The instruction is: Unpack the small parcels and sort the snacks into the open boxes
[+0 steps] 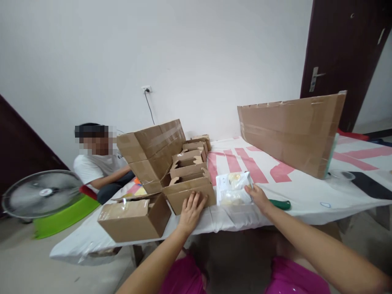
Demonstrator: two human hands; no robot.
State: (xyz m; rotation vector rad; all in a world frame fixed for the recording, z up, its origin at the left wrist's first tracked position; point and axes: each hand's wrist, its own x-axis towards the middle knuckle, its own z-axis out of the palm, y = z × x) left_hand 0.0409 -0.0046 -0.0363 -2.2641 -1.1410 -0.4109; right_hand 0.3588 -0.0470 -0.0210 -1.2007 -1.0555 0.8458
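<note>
My left hand (192, 210) lies with spread fingers against the near side of a cardboard box (174, 198), the front one in a row of open-topped boxes. Just right of it, my right hand (259, 198) grips the right edge of a clear plastic bag (234, 190) with white paper and pale contents inside. The bag rests on the white table cover; what exactly it contains I cannot make out. A green handle (280, 204) lies on the table beyond my right wrist. Another cardboard box (131, 220) stands left of my left hand.
Tall cardboard panels stand at the left (153, 153) and right (288, 134) of the table. A clear round lid (341, 175) and a dark flat object (370, 184) lie at the right. A person (98, 167) sits at the left, near a fan (45, 192).
</note>
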